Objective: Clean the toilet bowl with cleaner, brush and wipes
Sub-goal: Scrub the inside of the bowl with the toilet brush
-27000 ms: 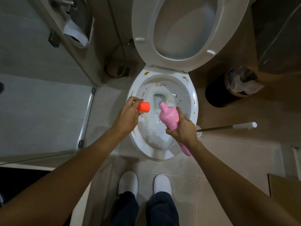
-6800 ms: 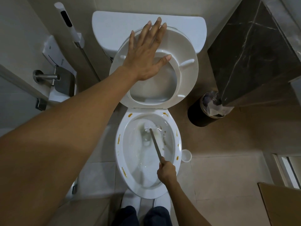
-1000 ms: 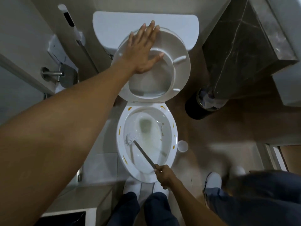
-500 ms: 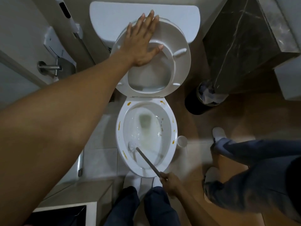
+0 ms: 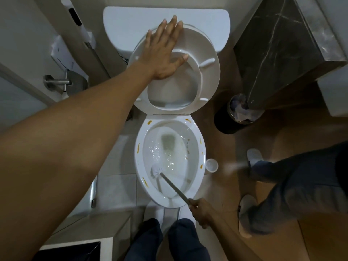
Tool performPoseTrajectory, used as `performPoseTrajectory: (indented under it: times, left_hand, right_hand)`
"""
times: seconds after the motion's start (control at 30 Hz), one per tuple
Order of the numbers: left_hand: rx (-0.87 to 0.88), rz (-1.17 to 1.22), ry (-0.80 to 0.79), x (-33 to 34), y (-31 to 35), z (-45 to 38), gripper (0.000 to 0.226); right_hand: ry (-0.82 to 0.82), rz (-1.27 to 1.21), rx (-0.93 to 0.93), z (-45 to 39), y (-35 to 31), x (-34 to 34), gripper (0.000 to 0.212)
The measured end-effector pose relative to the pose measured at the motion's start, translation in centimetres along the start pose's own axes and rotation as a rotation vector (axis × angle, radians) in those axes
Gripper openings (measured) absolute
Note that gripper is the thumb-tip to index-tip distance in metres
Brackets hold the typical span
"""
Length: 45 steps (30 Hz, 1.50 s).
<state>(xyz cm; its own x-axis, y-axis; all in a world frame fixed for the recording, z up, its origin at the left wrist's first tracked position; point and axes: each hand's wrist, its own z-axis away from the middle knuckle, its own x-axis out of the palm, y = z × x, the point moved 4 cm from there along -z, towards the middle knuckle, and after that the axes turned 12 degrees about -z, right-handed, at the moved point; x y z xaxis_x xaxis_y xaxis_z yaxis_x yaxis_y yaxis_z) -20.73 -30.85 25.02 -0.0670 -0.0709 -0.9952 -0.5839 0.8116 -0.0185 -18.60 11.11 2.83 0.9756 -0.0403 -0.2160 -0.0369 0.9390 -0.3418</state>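
Note:
The white toilet bowl (image 5: 201,162) stands open below me, with several yellow-brown smears on its rim and foamy water inside. My left hand (image 5: 163,51) presses flat, fingers spread, against the raised seat (image 5: 209,80), holding it up against the cistern (image 5: 131,21). My right hand (image 5: 202,211) grips the metal handle of the toilet brush (image 5: 156,170) at the bowl's near right edge. The white brush head touches the near left inner wall of the bowl.
A white brush holder cup (image 5: 212,165) sits on the floor right of the bowl. A black waste bin (image 5: 226,119) with paper stands further back. Another person's legs (image 5: 293,187) and white slippers are at the right. A bidet sprayer (image 5: 79,25) hangs at the left wall.
The brush head has slid a little along the near left wall of the bowl. The other person's legs at the right have shifted. My left hand stays on the seat.

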Motion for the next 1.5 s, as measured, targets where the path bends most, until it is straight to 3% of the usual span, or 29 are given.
performPoseTrajectory:
  times: [0.2,0.53,0.67,0.8,0.97,1.07,1.2,1.33,1.5]
  left_hand:
    - [0.001,-0.012,0.001,0.1,0.0,0.0,0.081]
    - [0.001,-0.006,-0.010,-0.1,0.0,0.1,0.082]
    - [0.003,-0.010,-0.005,-0.1,0.2,0.0,0.081]
    - [0.004,-0.010,0.000,-0.1,0.0,0.0,0.080]
    - [0.004,-0.012,0.002,-0.1,0.0,0.1,0.079]
    - [0.002,-0.014,0.002,-0.1,0.0,0.0,0.078]
    - [0.002,-0.016,0.001,-0.1,0.0,0.0,0.079]
    - [0.002,-0.014,0.009,0.0,-0.1,0.1,0.080]
    - [0.004,-0.011,0.016,0.0,0.0,0.0,0.081]
  right_hand:
    - [0.053,-0.031,0.016,-1.2,-1.1,0.3,0.034]
    - [-0.039,0.009,0.170,2.8,-1.1,-3.3,0.025]
    - [0.034,0.083,0.158,1.5,-3.8,-4.3,0.030]
    - [0.118,0.060,0.104,-0.1,-4.5,-3.3,0.015]
    - [0.096,0.026,0.243,0.6,-3.8,-5.1,0.021]
    - [0.079,0.075,0.173,0.3,-4.9,-4.5,0.010]
    - [0.139,0.053,0.105,-0.2,-5.2,-3.0,0.016]
    - [0.071,-0.002,0.192,0.3,-3.6,-3.5,0.019]
    - [0.105,0.053,0.110,-1.8,-5.3,-4.2,0.027]
